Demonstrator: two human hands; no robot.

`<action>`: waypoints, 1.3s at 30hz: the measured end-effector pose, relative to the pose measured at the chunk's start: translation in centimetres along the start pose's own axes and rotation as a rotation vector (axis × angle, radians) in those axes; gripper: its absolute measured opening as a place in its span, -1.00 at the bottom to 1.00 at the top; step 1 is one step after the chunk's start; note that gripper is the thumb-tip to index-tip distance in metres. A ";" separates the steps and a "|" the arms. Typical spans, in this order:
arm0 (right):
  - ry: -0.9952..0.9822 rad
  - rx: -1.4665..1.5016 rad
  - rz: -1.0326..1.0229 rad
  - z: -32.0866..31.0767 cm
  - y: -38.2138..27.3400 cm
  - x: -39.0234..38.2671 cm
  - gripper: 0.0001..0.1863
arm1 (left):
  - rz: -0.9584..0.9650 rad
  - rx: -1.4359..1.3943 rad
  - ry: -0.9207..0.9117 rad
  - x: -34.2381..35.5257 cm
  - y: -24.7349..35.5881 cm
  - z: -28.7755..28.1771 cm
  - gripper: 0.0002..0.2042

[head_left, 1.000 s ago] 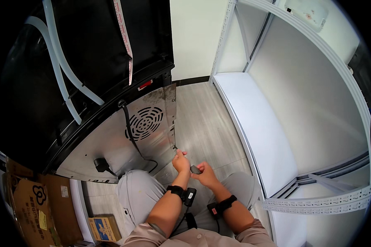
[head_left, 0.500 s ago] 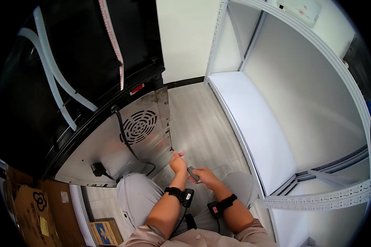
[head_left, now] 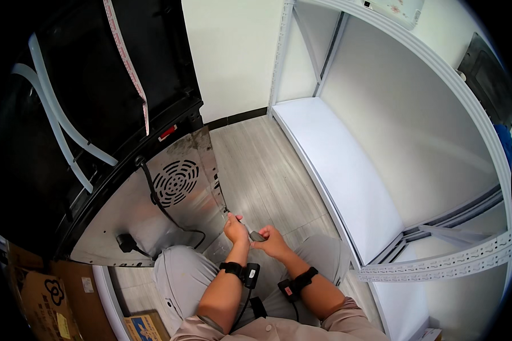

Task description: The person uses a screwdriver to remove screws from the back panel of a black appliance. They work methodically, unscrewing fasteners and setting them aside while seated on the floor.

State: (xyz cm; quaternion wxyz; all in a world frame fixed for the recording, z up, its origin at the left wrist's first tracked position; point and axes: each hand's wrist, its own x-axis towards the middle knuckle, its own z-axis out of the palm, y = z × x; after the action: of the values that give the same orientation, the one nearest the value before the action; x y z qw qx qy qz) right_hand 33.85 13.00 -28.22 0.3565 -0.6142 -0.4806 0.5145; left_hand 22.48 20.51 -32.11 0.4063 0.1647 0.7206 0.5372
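Note:
My right hand point(head_left: 272, 243) is closed round the grey handle of a screwdriver point(head_left: 257, 236), whose thin shaft slants up and left. At the shaft's far part, my left hand point(head_left: 236, 229) pinches with its fingers. The tip lies by the right edge of a bare metal panel point(head_left: 145, 221), low on a large black appliance point(head_left: 170, 62). Exactly where it meets the edge is too small to make out. Round slotted vents point(head_left: 176, 183) pierce the panel, and a black power cord point(head_left: 164, 207) hangs across it.
White metal shelving point(head_left: 347, 176) stands on the right. Cardboard boxes point(head_left: 42, 295) are at the lower left, with a small printed box point(head_left: 145, 328) on the wood-look floor point(head_left: 256, 159). Pale flat strips point(head_left: 54, 108) hang on the appliance. My knees flank my hands.
The view has shifted, so the appliance and shelving sit further left. My right hand with the screwdriver handle has come nearer my left hand, which stays by the panel edge.

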 end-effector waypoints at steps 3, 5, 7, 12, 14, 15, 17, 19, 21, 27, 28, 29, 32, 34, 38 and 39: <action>-0.187 0.084 0.261 -0.5 -0.8 0.3 -0.58 | -0.015 -0.011 0.005 -0.1 0.3 0.0 -0.49; -0.249 0.280 0.451 -0.9 -2.1 0.0 -0.61 | -0.023 -0.012 -0.001 -0.4 0.6 -0.1 -0.49; -0.289 0.391 0.559 -0.9 -2.6 -0.2 -0.61 | -0.013 -0.016 -0.001 -0.5 0.7 -0.3 -0.49; -0.332 0.429 0.530 -1.0 -1.5 0.1 -0.68 | -0.026 -0.015 -0.003 -0.7 0.9 -0.2 -0.49; -0.296 0.397 0.459 -0.9 -1.1 0.3 -0.70 | -0.021 -0.011 -0.004 -0.7 1.0 -0.3 -0.49; -0.280 0.381 0.423 -0.8 -1.0 0.4 -0.71 | -0.022 -0.011 -0.005 -0.6 1.0 -0.3 -0.49; -0.262 0.351 0.351 -0.8 -0.6 0.5 -0.73 | -0.011 0.000 -0.006 -0.5 0.9 -0.3 -0.49; -0.175 0.246 0.225 -0.8 0.0 0.5 -0.71 | 0.012 0.021 -0.009 -0.5 0.9 -0.3 -0.49; -0.019 0.064 0.046 -0.2 0.5 0.3 -0.64 | -0.040 0.014 -0.005 -0.5 0.7 -0.2 -0.48; 0.035 -0.082 -0.079 0.3 0.5 0.3 -0.53 | -0.078 -0.040 -0.028 -0.1 0.4 -0.3 -0.50; 0.029 -0.045 -0.059 0.2 0.4 0.3 -0.54 | -0.098 -0.054 -0.038 -0.4 0.7 -0.2 -0.50; 0.015 -0.009 -0.044 0.2 0.1 0.2 -0.55 | -0.056 -0.054 -0.030 -0.3 0.6 -0.2 -0.51; -0.072 0.192 0.151 0.1 -0.9 0.1 -0.62 | 0.016 -0.059 -0.029 0.0 0.3 0.0 -0.53; -0.152 0.357 0.355 -0.5 -2.0 -0.2 -0.66 | -0.009 -0.069 -0.065 -0.1 0.5 -0.3 -0.53; -0.298 0.474 0.561 -1.0 -2.3 -0.3 -0.66 | 0.033 -0.042 -0.022 -0.2 0.5 -0.4 -0.53; -0.325 0.451 0.556 -0.9 -2.0 -0.2 -0.64 | 0.052 -0.025 -0.020 0.0 0.4 -0.4 -0.52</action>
State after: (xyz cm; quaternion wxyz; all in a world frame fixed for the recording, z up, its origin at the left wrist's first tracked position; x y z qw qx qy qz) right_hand 34.30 13.42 -26.11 0.2489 -0.5377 -0.2210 0.7747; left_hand 22.16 20.39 -31.73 0.4017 0.1836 0.7050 0.5549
